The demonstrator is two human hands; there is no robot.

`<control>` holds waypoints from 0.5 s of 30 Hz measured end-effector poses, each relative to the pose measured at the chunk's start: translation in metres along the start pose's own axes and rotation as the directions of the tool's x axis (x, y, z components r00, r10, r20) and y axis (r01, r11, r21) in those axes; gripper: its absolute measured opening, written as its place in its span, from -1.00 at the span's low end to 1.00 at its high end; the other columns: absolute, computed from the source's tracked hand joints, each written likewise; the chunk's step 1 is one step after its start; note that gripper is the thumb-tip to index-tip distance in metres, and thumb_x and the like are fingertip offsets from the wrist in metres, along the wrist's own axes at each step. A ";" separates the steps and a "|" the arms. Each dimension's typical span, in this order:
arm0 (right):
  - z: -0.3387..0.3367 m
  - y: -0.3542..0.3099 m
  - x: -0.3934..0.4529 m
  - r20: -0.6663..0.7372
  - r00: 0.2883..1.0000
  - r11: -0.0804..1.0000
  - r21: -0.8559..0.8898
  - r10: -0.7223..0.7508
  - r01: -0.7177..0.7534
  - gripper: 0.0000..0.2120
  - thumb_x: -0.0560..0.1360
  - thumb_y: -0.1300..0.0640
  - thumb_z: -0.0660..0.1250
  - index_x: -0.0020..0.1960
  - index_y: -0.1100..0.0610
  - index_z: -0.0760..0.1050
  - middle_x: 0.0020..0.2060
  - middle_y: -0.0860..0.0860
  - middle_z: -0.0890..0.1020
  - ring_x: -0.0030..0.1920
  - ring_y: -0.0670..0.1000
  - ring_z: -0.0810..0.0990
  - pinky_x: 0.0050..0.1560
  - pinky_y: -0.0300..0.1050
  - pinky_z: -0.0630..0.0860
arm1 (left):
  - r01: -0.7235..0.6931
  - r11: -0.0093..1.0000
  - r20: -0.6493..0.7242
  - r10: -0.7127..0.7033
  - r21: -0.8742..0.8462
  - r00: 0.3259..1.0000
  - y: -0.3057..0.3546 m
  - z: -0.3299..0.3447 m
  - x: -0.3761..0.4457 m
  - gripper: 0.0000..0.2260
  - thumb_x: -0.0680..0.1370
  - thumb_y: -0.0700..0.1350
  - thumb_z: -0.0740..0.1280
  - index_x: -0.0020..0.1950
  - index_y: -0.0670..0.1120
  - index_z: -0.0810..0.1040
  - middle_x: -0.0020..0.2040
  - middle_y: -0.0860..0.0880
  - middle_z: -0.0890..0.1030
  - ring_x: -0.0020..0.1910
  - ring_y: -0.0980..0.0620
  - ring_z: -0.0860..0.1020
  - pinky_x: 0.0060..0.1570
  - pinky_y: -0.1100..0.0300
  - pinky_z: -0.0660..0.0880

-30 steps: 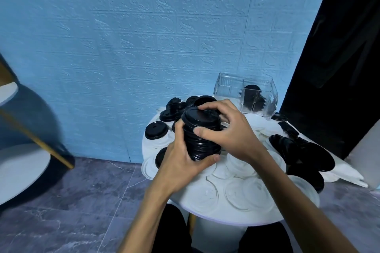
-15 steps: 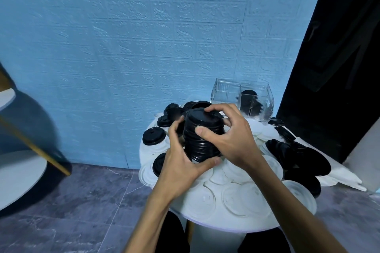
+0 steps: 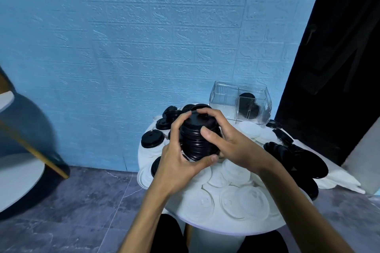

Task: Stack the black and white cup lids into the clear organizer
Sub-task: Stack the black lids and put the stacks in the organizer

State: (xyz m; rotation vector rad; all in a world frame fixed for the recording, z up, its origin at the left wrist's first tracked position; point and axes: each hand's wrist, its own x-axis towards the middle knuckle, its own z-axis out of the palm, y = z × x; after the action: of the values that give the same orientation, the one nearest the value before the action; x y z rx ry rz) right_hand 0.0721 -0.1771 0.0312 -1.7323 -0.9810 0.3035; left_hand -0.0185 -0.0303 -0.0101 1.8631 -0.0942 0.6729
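A tall stack of black cup lids (image 3: pixel 197 139) is held above the round white table (image 3: pixel 226 230). My left hand (image 3: pixel 176 162) grips the stack from the left and below, thumb curled under it. My right hand (image 3: pixel 228 139) wraps the stack from the right, fingers over its top. The clear organizer (image 3: pixel 224 98) stands at the table's far edge; its right compartment holds a row of black lids (image 3: pixel 248 107), its left compartment looks empty. Loose white lids (image 3: pixel 244 203) cover the tabletop in front. More black lids (image 3: pixel 152 139) lie on the left side.
A fallen row of black lids (image 3: pixel 296 158) lies on the table's right side, partly on a white sheet (image 3: pixel 339 176). A blue brick-pattern wall is just behind the table, a dark doorway to the right. Another white table (image 3: pixel 16 178) with a wooden leg stands at the left.
Both hands keep hold of the black stack. My left fingers have moved up toward its top and the right fingers have shifted over the top lid. The view has tilted slightly.
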 end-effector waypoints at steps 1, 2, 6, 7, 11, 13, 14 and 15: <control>-0.001 -0.001 -0.001 -0.003 1.000 1.000 0.029 0.001 0.000 -0.56 0.56 -0.18 0.30 0.42 -0.24 0.34 0.37 -0.10 0.47 0.33 -0.09 0.51 0.18 -0.19 0.52 | 0.002 1.000 0.008 -0.002 0.004 1.000 0.000 0.000 0.001 -0.07 0.34 -0.07 0.68 0.53 0.29 0.22 0.33 0.39 0.50 0.31 0.24 0.55 0.28 0.16 0.54; -0.003 0.000 -0.001 -0.019 1.000 0.998 0.058 -0.007 0.008 -0.56 0.56 -0.16 0.31 0.41 -0.22 0.35 0.36 -0.11 0.49 0.33 -0.05 0.53 0.19 -0.14 0.54 | 0.004 1.000 0.016 -0.004 0.003 1.000 0.001 0.001 0.002 -0.07 0.35 -0.08 0.67 0.54 0.31 0.20 0.33 0.42 0.49 0.32 0.28 0.54 0.27 0.24 0.52; -0.008 0.001 -0.001 -0.091 0.996 0.983 0.182 0.005 0.012 -0.66 0.61 0.05 0.36 0.35 -0.14 0.45 0.24 -0.15 0.59 0.25 0.05 0.62 0.22 -0.01 0.60 | 0.029 0.999 0.014 -0.029 -0.034 0.999 0.003 0.010 0.007 -0.02 0.37 -0.08 0.67 0.59 0.34 0.17 0.36 0.40 0.50 0.36 0.29 0.51 0.35 0.16 0.48; -0.009 0.001 -0.002 -0.103 0.995 0.977 0.212 0.016 0.006 -0.67 0.62 0.09 0.36 0.34 -0.13 0.46 0.21 -0.16 0.61 0.22 0.06 0.64 0.15 -0.05 0.62 | 0.034 0.998 0.009 -0.034 -0.051 0.999 0.003 0.012 0.008 -0.01 0.36 -0.07 0.68 0.59 0.34 0.17 0.38 0.36 0.51 0.37 0.26 0.51 0.38 0.11 0.48; -0.016 0.001 -0.005 -0.168 0.986 0.966 0.255 0.007 0.036 -0.65 0.59 0.13 0.38 0.34 -0.10 0.47 0.21 -0.08 0.63 0.19 0.11 0.66 0.11 -0.03 0.64 | 0.041 0.995 0.053 -0.036 -0.096 0.998 0.006 0.016 0.019 0.00 0.34 -0.03 0.68 0.62 0.27 0.18 0.47 0.17 0.50 0.45 0.15 0.48 0.45 0.00 0.43; -0.018 0.001 -0.006 -0.192 0.981 0.961 0.272 0.012 0.042 -0.63 0.59 0.16 0.38 0.35 -0.08 0.46 0.17 -0.14 0.64 0.18 0.08 0.66 0.12 -0.02 0.64 | 0.066 0.981 0.082 -0.052 -0.183 0.995 0.013 0.017 0.025 -0.11 0.40 -0.11 0.64 0.61 0.17 0.25 0.44 0.10 0.54 0.42 0.11 0.52 0.43 0.03 0.45; -0.020 0.000 -0.006 -0.202 0.979 0.956 0.291 0.020 0.041 -0.63 0.59 0.18 0.38 0.35 -0.07 0.46 0.14 -0.19 0.65 0.17 0.05 0.67 0.10 -0.05 0.63 | 0.097 0.962 0.090 -0.077 -0.254 0.993 0.019 0.016 0.028 -0.21 0.44 -0.13 0.61 0.58 0.14 0.33 0.39 0.06 0.59 0.39 0.09 0.54 0.40 0.06 0.48; -0.021 0.001 -0.006 -0.209 0.978 0.951 0.307 0.025 0.041 -0.63 0.59 0.19 0.37 0.35 -0.06 0.46 0.11 -0.23 0.65 0.15 0.01 0.67 0.08 -0.09 0.63 | 0.145 0.930 0.092 -0.120 -0.338 0.988 0.025 0.017 0.031 -0.34 0.49 -0.13 0.56 0.53 0.13 0.41 0.34 0.04 0.63 0.36 0.06 0.58 0.35 0.09 0.51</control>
State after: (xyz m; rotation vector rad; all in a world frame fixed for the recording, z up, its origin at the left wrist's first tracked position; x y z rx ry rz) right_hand 0.0817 -0.1959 0.0375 -1.4399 -0.7415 0.2479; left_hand 0.0050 -0.0471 0.0223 1.5389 -0.1222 0.4635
